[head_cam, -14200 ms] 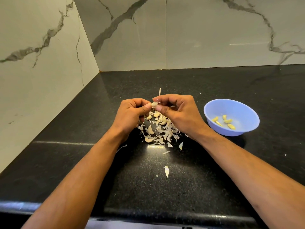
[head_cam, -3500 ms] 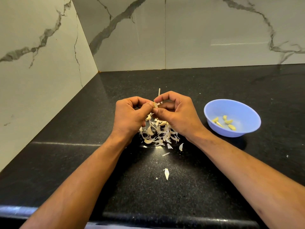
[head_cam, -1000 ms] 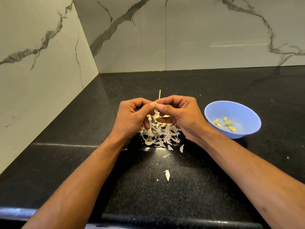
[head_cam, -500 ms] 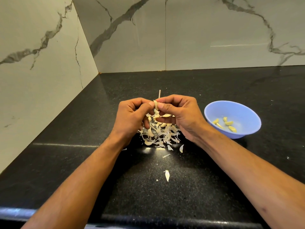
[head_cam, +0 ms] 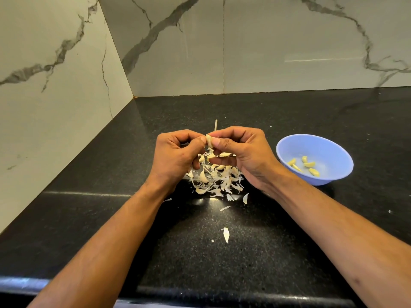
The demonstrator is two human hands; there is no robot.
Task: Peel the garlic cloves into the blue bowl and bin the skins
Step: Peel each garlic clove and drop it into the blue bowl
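Left hand (head_cam: 175, 155): fingers curled, thumb tip pressed to the garlic clove (head_cam: 208, 140); held above the heap of skins, touching the right hand at the thumbs
Right hand (head_cam: 242, 152): thumb and forefinger pinching the same clove from the right; remaining fingers curled beneath
Garlic clove: pale, upright between the two thumbs, lifted off the counter
Skins (head_cam: 216, 177): loose heap with unpeeled cloves mixed in, on the counter under both hands; a few stray flakes nearer, one skin flake (head_cam: 226, 234) lying well apart toward the near edge
Stem (head_cam: 215, 125): thin pale stick rising just beyond the hands
Blue bowl (head_cam: 333, 174): right of the right hand, apart from it; several peeled cloves (head_cam: 308, 164) inside
Counter (head_cam: 133, 207): black, speckled; marble-patterned wall (head_cam: 266, 41) along the far and left sides
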